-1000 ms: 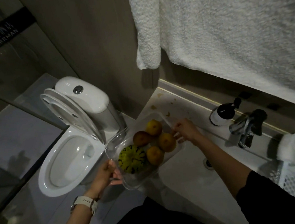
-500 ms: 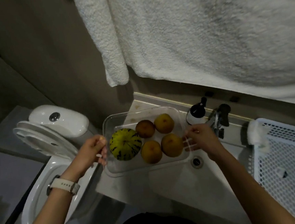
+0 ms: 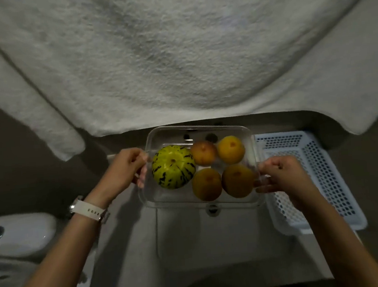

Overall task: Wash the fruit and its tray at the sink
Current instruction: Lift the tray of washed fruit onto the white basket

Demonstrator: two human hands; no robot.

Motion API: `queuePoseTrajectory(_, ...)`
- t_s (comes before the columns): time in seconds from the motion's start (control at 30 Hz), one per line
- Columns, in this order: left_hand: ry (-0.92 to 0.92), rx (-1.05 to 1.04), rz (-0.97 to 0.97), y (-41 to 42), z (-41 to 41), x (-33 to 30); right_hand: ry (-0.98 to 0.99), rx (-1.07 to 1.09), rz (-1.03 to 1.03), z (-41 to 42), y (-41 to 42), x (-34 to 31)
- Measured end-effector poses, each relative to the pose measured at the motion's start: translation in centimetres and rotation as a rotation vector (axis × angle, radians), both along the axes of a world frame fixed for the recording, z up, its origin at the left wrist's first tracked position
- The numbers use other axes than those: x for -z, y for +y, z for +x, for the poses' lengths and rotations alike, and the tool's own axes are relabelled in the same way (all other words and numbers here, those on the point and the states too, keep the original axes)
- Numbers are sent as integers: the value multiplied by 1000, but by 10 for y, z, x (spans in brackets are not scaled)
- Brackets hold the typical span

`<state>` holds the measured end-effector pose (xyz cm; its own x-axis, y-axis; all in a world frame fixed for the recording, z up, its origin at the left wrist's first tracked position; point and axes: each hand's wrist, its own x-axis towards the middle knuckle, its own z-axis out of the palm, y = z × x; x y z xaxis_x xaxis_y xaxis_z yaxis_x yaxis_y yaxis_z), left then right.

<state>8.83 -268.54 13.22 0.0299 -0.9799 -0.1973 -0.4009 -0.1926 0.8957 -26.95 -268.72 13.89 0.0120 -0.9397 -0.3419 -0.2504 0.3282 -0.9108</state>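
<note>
- Nearest the camera, two bare forearms reached forward over a pale sink (image 3: 180, 242), with a white watch (image 3: 87, 210) strapped on the left wrist.
- Off to the lower left sat a white toilet tank (image 3: 20, 236) with a round flush button on top.
- Bit further in, the sink's drain (image 3: 211, 209) showed just under the near edge of the tray.
- Left hand (image 3: 126, 169) was curled round the left rim of the clear plastic tray (image 3: 196, 129), fingers pinching the edge.
- Right hand (image 3: 282, 176) did the same on the right rim, fingers curled and gripping it. So both hands were clamped on the tray, one per short side.
- Tray looked roughly level and sat over the back part of the sink basin; couldn't tell whether it was touching anything underneath.
- Inside it: a green-and-yellow striped melon (image 3: 173, 166) on the left, and four round orange-brown fruits (image 3: 231, 150) packed in a two-by-two block on the right, touching each other and the melon.
- Just right of the tray, a white perforated plastic basket (image 3: 319, 177) sat on the surface, partly behind the right hand.
- Dark bits of what was probably a tap showed through the tray's far wall, too murky to say more.
- Furthest back and up top, a big white fluffy towel (image 3: 175, 53) hung down and filled most of the view, its lower edge just above the tray's far rim.
</note>
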Motion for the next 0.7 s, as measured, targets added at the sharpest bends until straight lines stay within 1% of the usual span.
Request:
queuePoseTrajectory(0.13, -78, 150, -35, -38, -51, -12, -19, 141, -32, -45, 23, -2)
queuePoseTrajectory(0.23, -136, 305, -48, -64, -93, -18, -38, 251, -18, -74, 40, -4)
queuePoseTrajectory(0.43, -245, 518, -53, -118, -173, -11, -74, 486, 112, -118, 63, 2)
queuePoseTrajectory(0.6, -411, 687, -102, -157, -241, -2, -172, 649, 101, -137, 76, 27)
queuePoseTrajectory(0.7, -482, 760, -131, -176, -272, 8, -187, 712, 125, -143, 77, 47)
